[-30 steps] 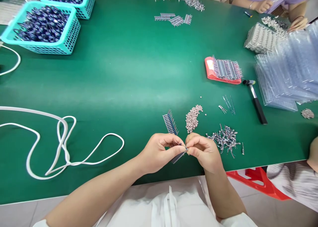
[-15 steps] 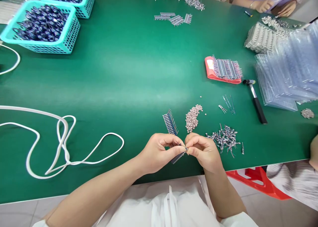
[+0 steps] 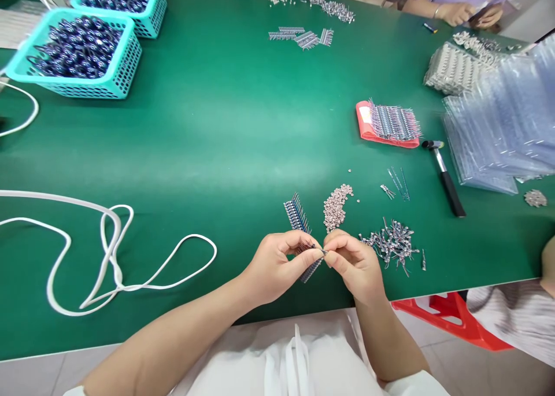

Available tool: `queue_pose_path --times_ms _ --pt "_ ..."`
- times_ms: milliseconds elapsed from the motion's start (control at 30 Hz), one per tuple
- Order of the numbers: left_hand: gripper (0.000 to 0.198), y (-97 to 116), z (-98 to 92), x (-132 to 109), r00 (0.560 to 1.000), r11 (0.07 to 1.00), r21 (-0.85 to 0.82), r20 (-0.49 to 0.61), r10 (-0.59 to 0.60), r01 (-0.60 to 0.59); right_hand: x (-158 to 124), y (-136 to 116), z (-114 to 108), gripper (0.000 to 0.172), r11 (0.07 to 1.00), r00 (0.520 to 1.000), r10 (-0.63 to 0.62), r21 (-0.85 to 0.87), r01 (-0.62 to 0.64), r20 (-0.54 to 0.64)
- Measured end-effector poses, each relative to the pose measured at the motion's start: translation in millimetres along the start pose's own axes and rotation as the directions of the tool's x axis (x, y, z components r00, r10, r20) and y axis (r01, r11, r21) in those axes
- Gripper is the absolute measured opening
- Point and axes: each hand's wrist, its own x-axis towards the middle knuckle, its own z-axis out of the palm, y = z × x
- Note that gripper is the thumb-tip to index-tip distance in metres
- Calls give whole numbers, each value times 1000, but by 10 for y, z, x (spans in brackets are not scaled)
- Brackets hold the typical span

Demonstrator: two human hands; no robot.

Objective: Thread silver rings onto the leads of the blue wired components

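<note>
Your left hand (image 3: pixel 277 266) is closed on the near part of the blue strip (image 3: pixel 297 215), a comb-like row of blue-bodied parts with thin leads. Its thumb and forefinger are pressed together at the strip's edge. Your right hand (image 3: pixel 353 263) is drawn into a narrow pinch. Its thumb and forefinger meet the left fingertips on a small pin (image 3: pixel 323 251), which is too small to make out in detail. Both hands are over the green table (image 3: pixel 225 141), close to its near edge.

All positions below are referenced to the bead pile (image 3: pixel 337 206), a heap of small pale rings just beyond your right knuckles.

- Blue strip: just left of the bead pile and apart from it. The far end sticks out beyond your left fingers, and the near end shows below them.
- Loose pin heap (image 3: pixel 392 243): right of the bead pile and slightly nearer you, just beside your right hand.
- Stray pins (image 3: pixel 396 182): right of the bead pile and slightly beyond it.
- Hammer (image 3: pixel 446 179): farther right, with its head pointing away from you.
- Red tray (image 3: pixel 364 121): beyond and to the right, carrying a row of pinned parts.
- Clear sleeves (image 3: pixel 498 130): far right, stacked and fanned.
- White cord (image 3: pixel 108 251): well to the left, lying in loose loops.
- Teal baskets (image 3: pixel 108 75): far beyond and left, filled with dark blue parts.
- Another person's hands (image 3: pixel 455 11): far beyond and right, at the table's far edge.
</note>
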Motion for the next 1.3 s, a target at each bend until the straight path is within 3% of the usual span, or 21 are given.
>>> queue_pose_path --times_ms 200,367,500,633,800,1000,1300 --pt "14 -41 36 -12 997 999 -21 -66 40 -42 -23 -9 50 8 963 985 -163 -226 146 -59" --pt "13 9 23 -26 990 980 163 -54 128 -118 -16 3 61 9 935 976 -212 -302 187 -52" --pt "14 47 -1 -42 980 926 325 21 196 -192 -14 -7 72 13 919 979 -204 -344 192 1" --pt "12 75 -97 -39 974 895 389 41 221 -219 -10 -7 52 15 913 981 -192 -365 181 7" --pt "12 139 -254 -11 965 967 226 -203 166 -119 0 2 0 18 922 977 -208 -345 178 -52" --pt "14 83 -76 -25 990 972 186 10 143 -142 -33 3 9 19 936 976 -215 -290 198 -30" --pt "13 41 -36 -25 993 989 99 -17 113 -111 -52 -1 -2 20 922 969 -245 -310 232 -3"
